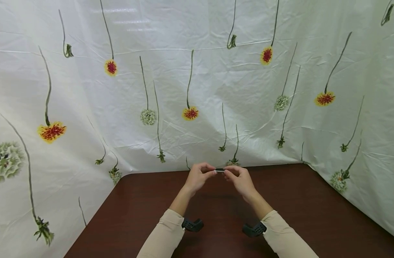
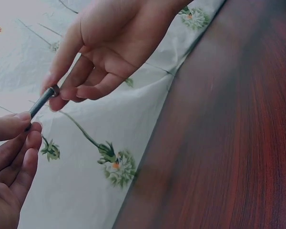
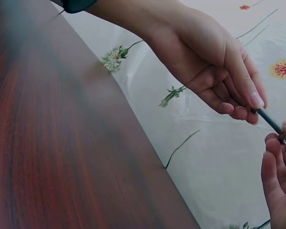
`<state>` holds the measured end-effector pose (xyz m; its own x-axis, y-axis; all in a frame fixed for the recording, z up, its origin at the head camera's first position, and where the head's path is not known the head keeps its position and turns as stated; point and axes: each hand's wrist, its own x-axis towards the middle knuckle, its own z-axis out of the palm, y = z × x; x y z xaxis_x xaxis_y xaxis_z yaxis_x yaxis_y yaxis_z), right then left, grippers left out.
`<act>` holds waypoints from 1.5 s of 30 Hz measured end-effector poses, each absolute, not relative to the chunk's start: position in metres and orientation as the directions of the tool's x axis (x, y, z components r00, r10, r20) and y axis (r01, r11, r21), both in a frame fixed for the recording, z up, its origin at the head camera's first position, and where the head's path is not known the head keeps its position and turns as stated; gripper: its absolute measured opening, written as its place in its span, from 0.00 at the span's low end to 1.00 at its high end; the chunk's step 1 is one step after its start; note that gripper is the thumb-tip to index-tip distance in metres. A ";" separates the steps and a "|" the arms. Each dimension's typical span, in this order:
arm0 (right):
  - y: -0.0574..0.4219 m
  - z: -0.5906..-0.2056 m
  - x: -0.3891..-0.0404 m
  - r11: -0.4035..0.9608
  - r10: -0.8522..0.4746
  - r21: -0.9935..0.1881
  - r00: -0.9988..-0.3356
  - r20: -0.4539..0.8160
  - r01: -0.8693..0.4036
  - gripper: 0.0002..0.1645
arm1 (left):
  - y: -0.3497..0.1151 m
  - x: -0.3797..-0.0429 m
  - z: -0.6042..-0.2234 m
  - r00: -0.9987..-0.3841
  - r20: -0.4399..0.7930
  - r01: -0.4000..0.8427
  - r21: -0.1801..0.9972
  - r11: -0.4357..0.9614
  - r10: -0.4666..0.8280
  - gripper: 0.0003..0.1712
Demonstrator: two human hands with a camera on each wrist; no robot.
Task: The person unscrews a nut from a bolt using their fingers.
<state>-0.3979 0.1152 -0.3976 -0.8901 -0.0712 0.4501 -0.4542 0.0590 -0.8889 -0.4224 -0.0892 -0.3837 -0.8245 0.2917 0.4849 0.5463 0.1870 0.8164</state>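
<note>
Between both hands, above the far part of the table, a dark metal bolt [image 1: 219,170] with a threaded shank [image 2: 40,104] is held roughly level. My left hand [image 1: 198,177] pinches one end of the shank between thumb and fingertips. At the other end, my right hand [image 1: 241,180] pinches a wider metal piece [image 2: 54,91]; whether it is the bolt's head or a nut, I cannot tell. Fingertips partly cover both ends. In the right wrist view, the shank [image 3: 270,121] spans the short gap between the two hands.
A dark reddish-brown wooden table [image 1: 145,204] lies under the hands. White cloth [image 1: 209,82] printed with flowers hangs behind it and along both sides. Each wrist carries a black band, the left band [image 1: 193,225] and the right band [image 1: 254,229], below beige sleeves.
</note>
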 end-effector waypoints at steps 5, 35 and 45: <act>0.116 -0.397 -0.399 0.039 -0.096 -0.872 -0.870 0.483 -0.488 0.13 | -0.090 -0.422 -0.383 -0.827 0.481 0.542 0.820 0.184 0.291 0.07; 0.114 -0.397 -0.398 0.062 -0.084 -0.883 -0.884 0.460 -0.465 0.13 | -0.089 -0.422 -0.384 -0.832 0.479 0.532 0.832 0.156 0.279 0.06; 0.114 -0.398 -0.397 0.050 -0.072 -0.906 -0.907 0.416 -0.420 0.16 | -0.089 -0.423 -0.385 -0.826 0.484 0.541 0.824 0.168 0.288 0.07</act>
